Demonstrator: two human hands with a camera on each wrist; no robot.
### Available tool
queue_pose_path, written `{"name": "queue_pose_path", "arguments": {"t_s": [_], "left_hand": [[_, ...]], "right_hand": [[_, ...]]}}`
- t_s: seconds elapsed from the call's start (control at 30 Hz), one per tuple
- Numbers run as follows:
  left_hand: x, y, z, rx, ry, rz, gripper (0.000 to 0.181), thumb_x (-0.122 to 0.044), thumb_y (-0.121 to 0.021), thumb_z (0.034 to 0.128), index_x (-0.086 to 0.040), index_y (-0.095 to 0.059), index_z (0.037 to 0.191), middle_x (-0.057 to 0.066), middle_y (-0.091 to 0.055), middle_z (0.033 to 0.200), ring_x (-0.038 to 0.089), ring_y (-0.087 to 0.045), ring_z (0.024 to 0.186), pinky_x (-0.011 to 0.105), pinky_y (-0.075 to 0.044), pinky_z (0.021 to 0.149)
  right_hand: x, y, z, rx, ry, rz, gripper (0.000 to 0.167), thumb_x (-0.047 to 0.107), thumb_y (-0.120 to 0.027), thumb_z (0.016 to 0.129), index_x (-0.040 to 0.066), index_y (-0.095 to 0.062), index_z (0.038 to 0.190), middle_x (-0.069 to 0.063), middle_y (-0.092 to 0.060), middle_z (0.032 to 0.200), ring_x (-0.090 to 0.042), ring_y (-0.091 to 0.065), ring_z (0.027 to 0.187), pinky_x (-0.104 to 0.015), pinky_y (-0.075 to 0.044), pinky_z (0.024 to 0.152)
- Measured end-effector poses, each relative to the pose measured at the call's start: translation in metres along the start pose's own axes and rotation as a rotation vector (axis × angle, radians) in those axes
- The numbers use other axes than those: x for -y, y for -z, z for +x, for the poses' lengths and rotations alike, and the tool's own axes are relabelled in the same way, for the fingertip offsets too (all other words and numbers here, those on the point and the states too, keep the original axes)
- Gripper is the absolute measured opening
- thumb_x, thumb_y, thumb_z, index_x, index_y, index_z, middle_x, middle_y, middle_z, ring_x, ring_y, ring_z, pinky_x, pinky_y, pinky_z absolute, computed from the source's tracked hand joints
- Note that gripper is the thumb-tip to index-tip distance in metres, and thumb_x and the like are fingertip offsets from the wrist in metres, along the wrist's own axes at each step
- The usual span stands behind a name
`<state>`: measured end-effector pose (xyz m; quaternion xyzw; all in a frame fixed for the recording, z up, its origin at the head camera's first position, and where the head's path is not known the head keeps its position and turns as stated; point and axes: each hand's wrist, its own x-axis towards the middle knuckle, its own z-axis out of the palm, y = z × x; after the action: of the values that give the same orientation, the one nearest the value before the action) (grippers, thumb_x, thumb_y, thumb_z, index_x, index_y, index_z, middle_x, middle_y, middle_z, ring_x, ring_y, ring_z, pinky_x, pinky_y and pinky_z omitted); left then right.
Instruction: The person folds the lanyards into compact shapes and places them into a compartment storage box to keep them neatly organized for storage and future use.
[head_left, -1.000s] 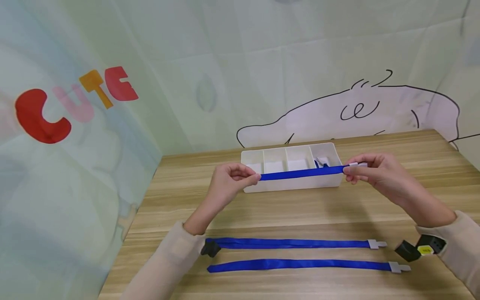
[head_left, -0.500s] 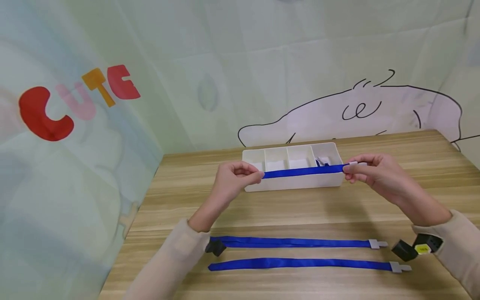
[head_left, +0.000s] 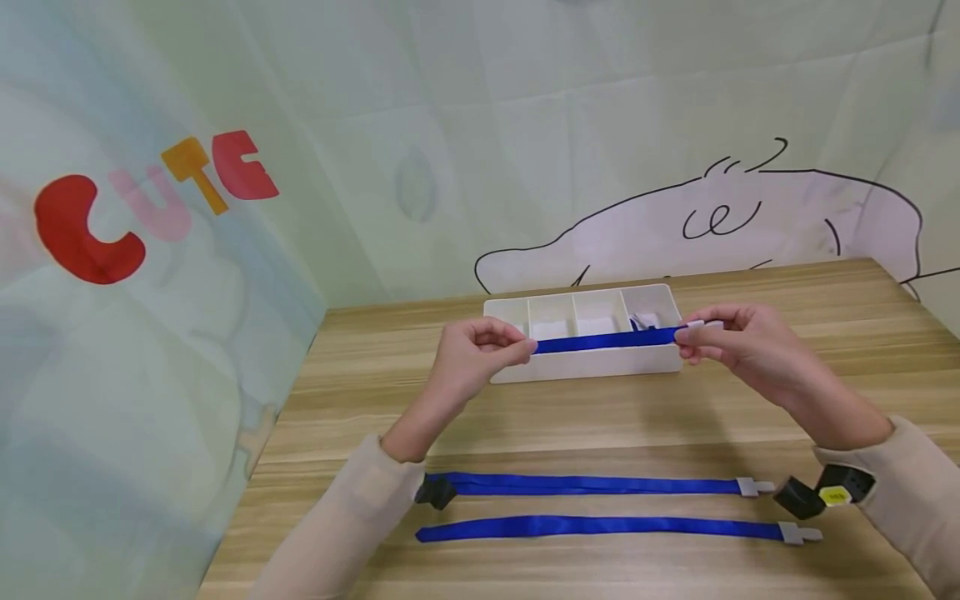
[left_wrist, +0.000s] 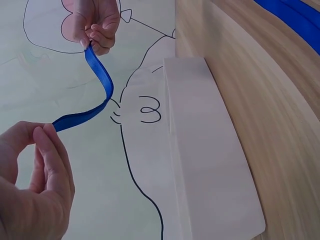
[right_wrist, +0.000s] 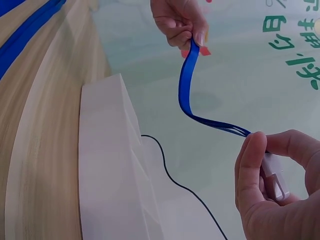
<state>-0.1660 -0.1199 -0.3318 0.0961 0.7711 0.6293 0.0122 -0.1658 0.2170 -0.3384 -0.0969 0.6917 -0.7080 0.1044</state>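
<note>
Wood-grain table point(head_left: 525, 425) — pale green backdrop point(head_left: 450, 125) behind, black-outlined cartoon figure point(head_left: 622, 237) — colourful "CUTE" lettering point(head_left: 186, 159) at left.

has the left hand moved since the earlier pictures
Yes, slightly: in the head view, the left hand has shifted to the right, judged against the white tray.

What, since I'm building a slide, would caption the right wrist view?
Left hand and right hand pinch a curving blue strap with a white clip, a white box nearby.

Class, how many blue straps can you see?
3 clearly: a held strap between left hand and right hand; far strap and near strap on the table. Blue bits in the box may be more.
</note>
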Motion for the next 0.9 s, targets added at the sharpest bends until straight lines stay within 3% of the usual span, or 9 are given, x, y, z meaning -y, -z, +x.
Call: {"name": "queue_pose_path", "arguments": {"t_s": [0.47, 0.7, 0.9], "left_hand": [[-0.013, -0.010, -0.003, 0.046, -0.112, 0.016, 0.013, -0.008, -0.082, 0.0829, 0.000, -0.073, 0.088, 0.008, -0.073, 0.083, 0.025, -0.072, 0.075, 0.029, -0.059, 0.068], [-0.017, -0.017, -0.003, 0.061, -0.160, 0.016, 0.013, -0.007, -0.083, 0.0820, 0.000, -0.074, 0.087, 0.008, -0.073, 0.082, 0.023, -0.072, 0.073, 0.031, -0.060, 0.068], [-0.022, -0.024, -0.003, 0.085, -0.165, 0.015, 0.013, -0.008, -0.083, 0.0825, 0.000, -0.074, 0.088, 0.007, -0.074, 0.082, 0.030, -0.072, 0.076, 0.032, -0.060, 0.069]], "right_hand": [[0.007, -0.018, 0.002, -0.018, 0.013, -0.120, 0.004, 0.007, -0.071, 0.093, 0.005, -0.070, 0.097, -0.009, -0.072, 0.086, -0.018, -0.070, 0.078, -0.026, -0.058, 0.073], [0.012, -0.027, 0.003, -0.007, 0.052, -0.167, 0.009, 0.008, -0.072, 0.093, 0.001, -0.069, 0.097, -0.008, -0.072, 0.084, -0.020, -0.069, 0.077, -0.027, -0.058, 0.074], [0.016, -0.033, 0.003, 0.009, 0.096, -0.175, 0.007, 0.006, -0.071, 0.093, -0.001, -0.070, 0.096, -0.009, -0.072, 0.084, -0.019, -0.068, 0.075, -0.027, -0.058, 0.075]]}}
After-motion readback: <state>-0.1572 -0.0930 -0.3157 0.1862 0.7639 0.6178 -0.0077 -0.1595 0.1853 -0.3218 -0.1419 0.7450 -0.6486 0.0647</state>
